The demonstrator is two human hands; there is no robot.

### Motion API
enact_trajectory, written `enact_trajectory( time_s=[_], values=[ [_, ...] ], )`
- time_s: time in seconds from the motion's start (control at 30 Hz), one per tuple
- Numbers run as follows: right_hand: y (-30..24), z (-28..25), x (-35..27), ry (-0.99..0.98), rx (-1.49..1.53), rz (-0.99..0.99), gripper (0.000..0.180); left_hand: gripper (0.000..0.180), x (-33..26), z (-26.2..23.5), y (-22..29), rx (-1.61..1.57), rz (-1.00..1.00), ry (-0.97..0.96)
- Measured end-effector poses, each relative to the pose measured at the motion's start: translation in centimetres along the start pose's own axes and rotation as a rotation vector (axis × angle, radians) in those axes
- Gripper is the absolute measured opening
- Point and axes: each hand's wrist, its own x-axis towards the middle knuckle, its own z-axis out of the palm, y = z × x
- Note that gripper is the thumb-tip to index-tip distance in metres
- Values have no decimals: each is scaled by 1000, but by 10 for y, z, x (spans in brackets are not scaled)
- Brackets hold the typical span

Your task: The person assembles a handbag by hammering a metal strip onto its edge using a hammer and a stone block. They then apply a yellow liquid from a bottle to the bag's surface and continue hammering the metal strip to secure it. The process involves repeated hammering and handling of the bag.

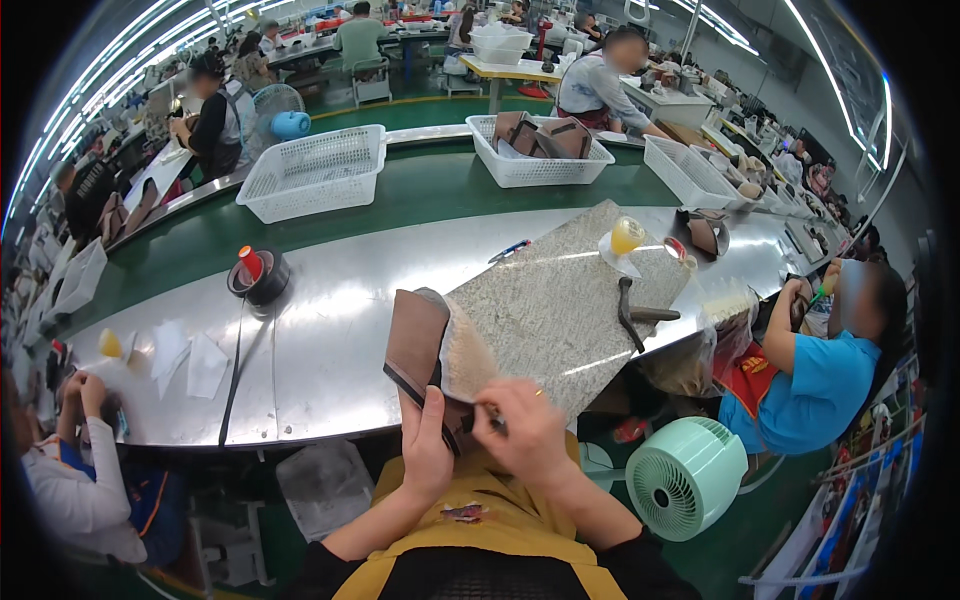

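My L hand [428,455] clasps brn boot upper [418,332] | R hand [528,432] pinches nr fleece lining [465,352], can't tell what | looks part-done: lining exposed, remainder unclear

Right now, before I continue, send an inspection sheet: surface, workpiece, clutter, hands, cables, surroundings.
Surface: metal table, speckled slab on top.
Workpiece: brown piece with fuzzy pale lining, held up near the table's edge.
Clutter: dark hammer and yellow-filled bottle on slab; black tape roll to the left.
Hands: left hand grips the piece; right hand at its lower edge, grip partly hidden.
Cables: pale cord-like curve beside green fan; unclear whether cable.
Surroundings: green belt, white baskets, co-workers.
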Motion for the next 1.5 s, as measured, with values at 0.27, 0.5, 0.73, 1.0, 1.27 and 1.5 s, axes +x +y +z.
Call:
enact_trajectory(
  time_s=[0.27, 0.5, 0.73, 1.0, 1.27, 1.5],
  values=[
    [66, -29, -37, 204, 461, 659, 6, 47, -8, -18, 25, -203, -189, -73],
    [100, -55, -153, -109, 579, 974, 11, 54, 5, -45, 53, -304, -687, -551],
    [38, -156, -70, 27, 347, 649, 28, 58, 22, 9, 21, 247, -766, -1413],
    [62, -110, -71, -937, 668, 716, 35, 34, 43, 2, -12, 480, -876, -1549],
    [62, -78, -68, -1074, 63, 477, 30, 39, 39, -40, -58, 659, -628, -1586],
    [67, -70, -75, -1051, 22, 282, 30, 28, 17, -41, -47, 845, -306, -1411]
  ],
)
